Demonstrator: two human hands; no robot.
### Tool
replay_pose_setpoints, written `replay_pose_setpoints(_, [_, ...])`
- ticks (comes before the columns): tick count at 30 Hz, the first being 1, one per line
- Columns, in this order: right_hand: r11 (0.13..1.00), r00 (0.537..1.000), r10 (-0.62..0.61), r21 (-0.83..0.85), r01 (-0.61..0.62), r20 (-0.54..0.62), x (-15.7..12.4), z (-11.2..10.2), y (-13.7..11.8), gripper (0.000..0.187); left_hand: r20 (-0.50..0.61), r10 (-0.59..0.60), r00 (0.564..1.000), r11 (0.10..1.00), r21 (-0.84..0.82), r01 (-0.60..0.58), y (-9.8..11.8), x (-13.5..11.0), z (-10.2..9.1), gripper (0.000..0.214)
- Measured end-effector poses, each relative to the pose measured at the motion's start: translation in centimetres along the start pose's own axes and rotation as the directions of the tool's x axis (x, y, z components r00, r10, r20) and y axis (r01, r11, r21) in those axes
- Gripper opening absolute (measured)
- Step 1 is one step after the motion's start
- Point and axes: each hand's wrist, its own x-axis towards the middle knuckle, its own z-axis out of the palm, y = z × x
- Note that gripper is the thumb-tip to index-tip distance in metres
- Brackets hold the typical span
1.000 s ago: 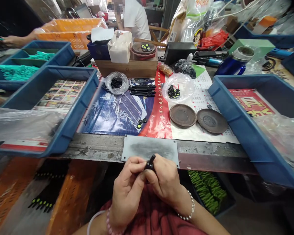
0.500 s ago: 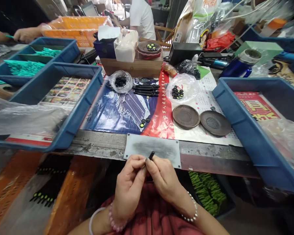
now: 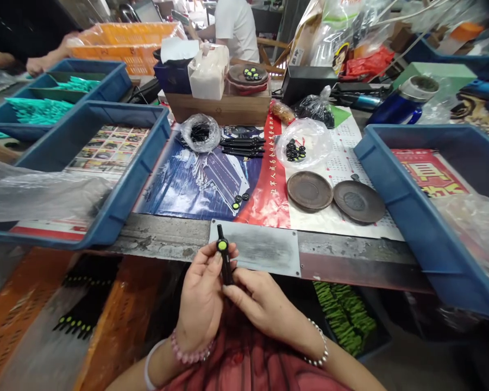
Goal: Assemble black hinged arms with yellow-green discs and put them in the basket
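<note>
Holding a black rod-shaped part [image 3: 225,266] upright between both hands.

We record the left hand [image 3: 199,301] grasping it just below its yellow-green dot end, and the right hand [image 3: 261,301] pinching the lower shaft, both wrists low over a red garment [image 3: 244,364]. The tip stands just before a scuffed metal plate [image 3: 255,247] on the bench edge; open room lies between two blue plastic trays [image 3: 403,206].
</note>
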Motion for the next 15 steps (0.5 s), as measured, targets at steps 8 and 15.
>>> replay_pose_setpoints(8, [0.998,0.999,0.039,0.047,-0.039,-0.006,-0.2,-0.5,0.7,0.028,0.261,-0.094,0.961,0.942,0.335,0.001,0.8,0.7,-1.4,0.025])
replay_pose_setpoints(15, [0.999,0.997,0.022,0.046,-0.026,0.078,-0.4,-0.5,1.4,0.027,0.285,-0.156,0.946,0.892,0.453,0.011,0.4,1.0,-2.6,0.031])
